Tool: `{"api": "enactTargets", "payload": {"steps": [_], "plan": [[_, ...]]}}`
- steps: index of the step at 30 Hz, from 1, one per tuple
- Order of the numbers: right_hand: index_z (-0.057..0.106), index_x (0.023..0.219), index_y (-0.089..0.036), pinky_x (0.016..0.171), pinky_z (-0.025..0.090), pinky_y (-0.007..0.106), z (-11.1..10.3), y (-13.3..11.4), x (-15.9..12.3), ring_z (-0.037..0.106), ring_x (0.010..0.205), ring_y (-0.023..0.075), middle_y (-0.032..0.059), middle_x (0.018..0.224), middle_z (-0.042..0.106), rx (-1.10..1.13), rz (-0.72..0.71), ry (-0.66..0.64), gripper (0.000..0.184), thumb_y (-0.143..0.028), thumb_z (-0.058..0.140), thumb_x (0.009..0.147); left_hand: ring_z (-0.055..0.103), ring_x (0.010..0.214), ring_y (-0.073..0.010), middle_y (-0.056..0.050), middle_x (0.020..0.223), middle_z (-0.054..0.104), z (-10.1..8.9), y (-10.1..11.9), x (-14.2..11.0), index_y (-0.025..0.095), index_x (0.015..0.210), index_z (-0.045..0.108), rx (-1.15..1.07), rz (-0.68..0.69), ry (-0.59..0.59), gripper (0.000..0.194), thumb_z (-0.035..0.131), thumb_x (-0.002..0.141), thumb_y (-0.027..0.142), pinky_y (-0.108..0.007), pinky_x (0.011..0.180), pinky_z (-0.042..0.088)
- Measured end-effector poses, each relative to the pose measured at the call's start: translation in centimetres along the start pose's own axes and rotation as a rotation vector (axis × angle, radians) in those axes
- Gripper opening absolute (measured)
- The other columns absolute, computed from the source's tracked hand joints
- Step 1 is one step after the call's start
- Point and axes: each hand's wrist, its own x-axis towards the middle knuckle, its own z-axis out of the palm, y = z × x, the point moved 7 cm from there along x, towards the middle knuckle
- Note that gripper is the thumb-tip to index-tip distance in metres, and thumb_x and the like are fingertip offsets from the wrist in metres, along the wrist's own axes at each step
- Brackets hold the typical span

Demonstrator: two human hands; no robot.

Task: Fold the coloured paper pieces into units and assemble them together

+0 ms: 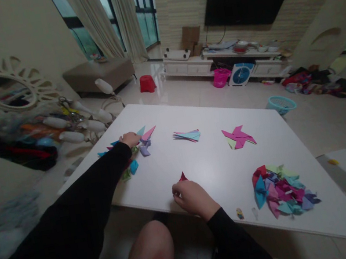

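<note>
At the table's left, my left hand (130,139) reaches over a loose group of folded paper pieces. Its fingers look bent together at a pink pointed piece (149,133) and a purple piece (144,149); whether they grip one is hidden. A blue piece (134,166) lies nearer the front edge. My right hand (192,196) is closed on a red folded paper piece (183,176) near the table's front, with the tip sticking up beyond the fingers. Ahead lies a small stack of pointed folded papers (188,136), light blue and pink.
A pink and green paper pinwheel shape (239,137) lies on the white table (212,162), right of the stack. Nearer is a heap of colourful folded papers (284,190). A minion sticker (239,213) is at the front edge. A blue basket (281,104) stands beyond the table.
</note>
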Motion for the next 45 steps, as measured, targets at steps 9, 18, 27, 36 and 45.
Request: {"api": "enactTargets", "payload": {"steps": [9,18,27,36,45], "plan": [[0.071,0.088,-0.02,0.075,0.04,0.027,-1.0,1.2,-0.4,0.065,0.082,0.0177,0.0051,0.089,0.074,0.111,-0.017,0.132,0.016,-0.018,0.055,0.089,0.067,0.091,-0.0281,-0.01,0.065,0.07,-3.7,2.4,-3.0,0.012,0.074,0.076,-0.154,0.038,0.147,0.008,0.077,0.068,0.018,-0.038,0.089,0.048],[0.07,0.091,-0.017,0.07,0.046,0.031,-5.4,8.1,-1.8,0.065,0.077,0.0202,0.0098,0.09,0.074,0.929,0.282,0.671,0.045,-0.058,0.052,0.091,0.068,0.079,-0.0171,-0.009,0.083,0.074,2.3,12.9,-20.1,0.012,0.078,0.075,-1.346,0.141,-0.347,0.021,0.081,0.06,0.019,-0.035,0.085,0.055],[0.065,0.086,-0.018,0.063,0.043,0.025,-5.9,10.3,-3.2,0.064,0.076,0.0159,0.003,0.083,0.069,1.32,0.365,1.056,0.036,-0.05,0.074,0.073,0.069,0.077,-0.0169,-0.006,0.079,0.072,9.8,13.3,-24.9,0.014,0.077,0.071,-1.468,-0.04,-0.494,0.019,0.081,0.062,0.019,-0.037,0.085,0.057],[0.069,0.081,-0.016,0.058,0.044,0.026,-5.5,12.3,-1.3,0.061,0.068,0.0156,0.0021,0.075,0.068,1.066,0.515,0.999,0.028,-0.044,0.07,0.077,0.071,0.1,-0.0253,-0.011,0.103,0.077,7.1,14.1,-20.1,0.017,0.093,0.077,-0.972,0.312,-0.226,0.023,0.076,0.071,0.018,-0.041,0.094,0.056],[0.071,0.076,-0.016,0.059,0.044,0.027,-4.4,11.2,0.1,0.06,0.065,0.0159,0.0021,0.069,0.069,0.959,0.446,0.824,0.027,-0.043,0.072,0.076,0.073,0.094,-0.0248,-0.01,0.099,0.078,7.6,15.0,-21.5,0.019,0.094,0.077,-0.914,0.476,-0.365,0.019,0.078,0.075,0.022,-0.039,0.089,0.059]]}}
